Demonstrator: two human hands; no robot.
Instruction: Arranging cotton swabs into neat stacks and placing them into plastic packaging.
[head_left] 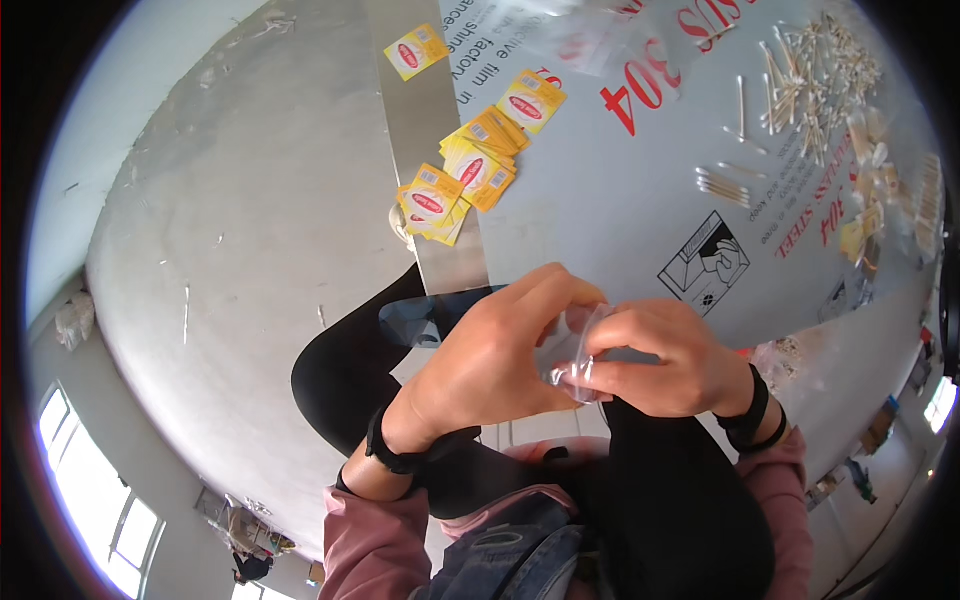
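Note:
My left hand point(497, 345) and my right hand point(668, 358) meet above my lap at the table's near edge. Between them is a small clear plastic bag point(583, 362), gripped from both sides with the fingers curled in at its edge. Whether anything lies inside the bag I cannot tell. Beyond my left hand, yellow and white printed cards point(480, 172) lie in overlapping stacks along the table's left edge. One loose card point(416, 52) sits farther off at that edge.
The table point(590, 210) has a printed protective film. Loose cotton swabs point(815, 85) are heaped at its far right, with a small row of swabs point(722, 187) nearer. Bundled swabs point(928, 205) lie at the right edge. Clear plastic bags point(580, 35) lie at the back.

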